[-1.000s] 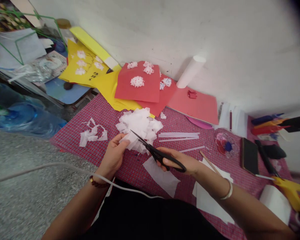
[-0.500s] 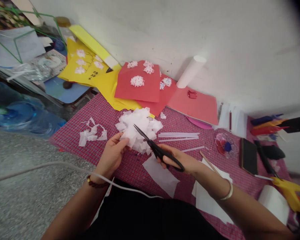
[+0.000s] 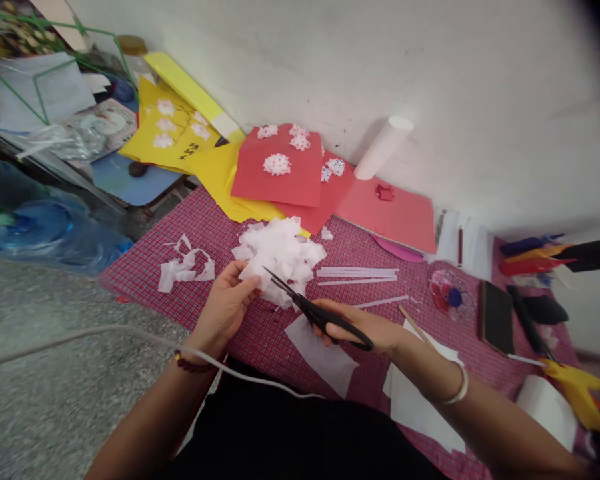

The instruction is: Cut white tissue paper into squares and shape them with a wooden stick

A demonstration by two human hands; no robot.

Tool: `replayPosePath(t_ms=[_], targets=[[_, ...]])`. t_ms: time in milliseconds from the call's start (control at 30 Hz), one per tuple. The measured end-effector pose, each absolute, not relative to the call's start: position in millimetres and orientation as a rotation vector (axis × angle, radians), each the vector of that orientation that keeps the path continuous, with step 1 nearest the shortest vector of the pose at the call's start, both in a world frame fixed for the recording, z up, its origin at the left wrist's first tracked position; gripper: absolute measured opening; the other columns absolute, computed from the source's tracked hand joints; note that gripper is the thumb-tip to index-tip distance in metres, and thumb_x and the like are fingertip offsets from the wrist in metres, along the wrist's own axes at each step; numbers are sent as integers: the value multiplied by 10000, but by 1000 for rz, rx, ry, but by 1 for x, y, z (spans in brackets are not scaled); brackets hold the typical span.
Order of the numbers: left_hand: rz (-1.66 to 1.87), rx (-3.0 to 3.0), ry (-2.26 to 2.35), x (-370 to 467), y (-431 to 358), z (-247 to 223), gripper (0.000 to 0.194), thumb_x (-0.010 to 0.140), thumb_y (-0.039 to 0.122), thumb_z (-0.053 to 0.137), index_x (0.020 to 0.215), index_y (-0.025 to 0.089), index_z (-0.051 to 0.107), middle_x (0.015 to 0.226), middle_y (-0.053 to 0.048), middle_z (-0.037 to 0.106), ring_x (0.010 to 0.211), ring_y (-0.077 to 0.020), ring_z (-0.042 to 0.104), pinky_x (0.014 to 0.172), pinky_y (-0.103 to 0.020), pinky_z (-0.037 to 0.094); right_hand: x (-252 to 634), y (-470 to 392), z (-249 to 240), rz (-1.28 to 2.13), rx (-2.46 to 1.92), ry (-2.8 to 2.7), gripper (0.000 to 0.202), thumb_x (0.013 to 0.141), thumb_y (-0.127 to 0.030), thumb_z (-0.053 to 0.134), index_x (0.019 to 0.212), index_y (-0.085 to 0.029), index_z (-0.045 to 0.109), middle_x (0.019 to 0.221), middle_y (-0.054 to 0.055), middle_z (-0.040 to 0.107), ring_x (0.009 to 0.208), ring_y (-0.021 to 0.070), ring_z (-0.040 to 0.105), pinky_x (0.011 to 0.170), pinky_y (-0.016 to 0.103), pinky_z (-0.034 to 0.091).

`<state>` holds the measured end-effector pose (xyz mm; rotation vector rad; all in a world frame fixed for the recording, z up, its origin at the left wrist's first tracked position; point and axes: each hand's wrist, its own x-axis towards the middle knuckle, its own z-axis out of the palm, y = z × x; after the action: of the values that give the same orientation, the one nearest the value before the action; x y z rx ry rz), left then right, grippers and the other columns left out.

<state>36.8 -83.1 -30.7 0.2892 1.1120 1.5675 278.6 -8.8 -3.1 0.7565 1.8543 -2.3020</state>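
My left hand (image 3: 225, 303) pinches a small piece of thin white paper (image 3: 251, 268) between thumb and fingertips, at the near-left edge of a heap of cut white paper pieces (image 3: 290, 243). My right hand (image 3: 355, 323) is wrapped round the handles of black scissors (image 3: 307, 308). Their blades point left over the near side of the heap, tips close to the left fingertips. Whether the blades touch the paper I cannot tell. Beneath the right hand lies a larger sheet of thin white paper (image 3: 320, 357) on the checked tablecloth (image 3: 260, 340).
Paper scraps (image 3: 185, 270) lie left of the heap, white strips (image 3: 357, 273) to its right. Red sheets (image 3: 280, 190) with paper flowers are behind. A clear dish (image 3: 447, 290), a phone (image 3: 497, 317) and a glue gun (image 3: 575, 380) sit at right. A pale cable (image 3: 145, 337) crosses in front.
The scissors' tips have dropped a little toward me and now sit lower over the heap. My right hand has shifted slightly right; my left hand keeps its pinch almost in place.
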Motion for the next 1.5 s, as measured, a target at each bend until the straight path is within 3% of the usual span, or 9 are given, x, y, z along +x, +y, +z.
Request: replayPosePath(t_ms=[300,533,733,900,1000,1067,1233,1500], targets=[[1501,321,1127,44,-83,-28,300,610,169,797,763,174,540,699,48,633,570,-76,577,555,-192,484,262,-11,-1,-2325,734,1913,596,850,-623,598,1168,-125,521,893,29,517,716,96,490,624,233,417],[1490,328,1136,43,-82,-31,278,618,151,778,783,168,556,680,56,631,562,-67,569,562,-181,478,263,-16,-5,-2401,865,1796,598,844,-627,603,1162,-128,517,765,-16,509,516,51,436,453,194,297],[1512,385,1171,36,-83,-32,254,641,157,762,826,178,590,702,52,630,563,-69,560,573,-191,468,268,-16,-14,-2648,554,1696,630,879,-622,560,1253,-117,505,935,61,550,739,112,536,659,253,428],[1572,738,1467,23,-86,-35,290,764,225,698,1047,202,643,998,-26,683,880,-141,637,822,-284,505,273,-17,-20,-2838,504,1499,676,895,-644,508,1317,-116,495,900,60,565,727,127,541,665,268,410],[1568,1102,1734,16,-90,-32,317,798,212,657,1115,210,649,1200,-72,635,1135,-206,582,1004,-382,439,277,-17,-15,-2863,505,1444,678,884,-657,511,1313,-133,507,888,51,562,721,130,537,657,266,398],[1572,1273,1823,14,-93,-28,300,802,196,646,1101,212,654,1248,-80,612,1201,-222,548,1045,-413,411,280,-17,-9,-2865,521,1467,666,880,-657,518,1306,-146,515,888,46,562,719,131,532,660,268,397],[1481,1370,1767,22,-101,-20,214,823,211,622,1032,195,667,1087,-62,671,1057,-209,619,984,-403,456,298,-25,2,-2887,607,1588,653,869,-663,528,1286,-161,526,887,40,563,701,131,532,637,266,382],[1042,1677,1570,56,-104,-10,119,848,235,595,914,184,681,895,-28,715,854,-182,662,813,-322,507,361,-59,7,-2812,943,1967,621,880,-650,523,1276,-172,529,910,58,581,703,139,536,640,276,399]])
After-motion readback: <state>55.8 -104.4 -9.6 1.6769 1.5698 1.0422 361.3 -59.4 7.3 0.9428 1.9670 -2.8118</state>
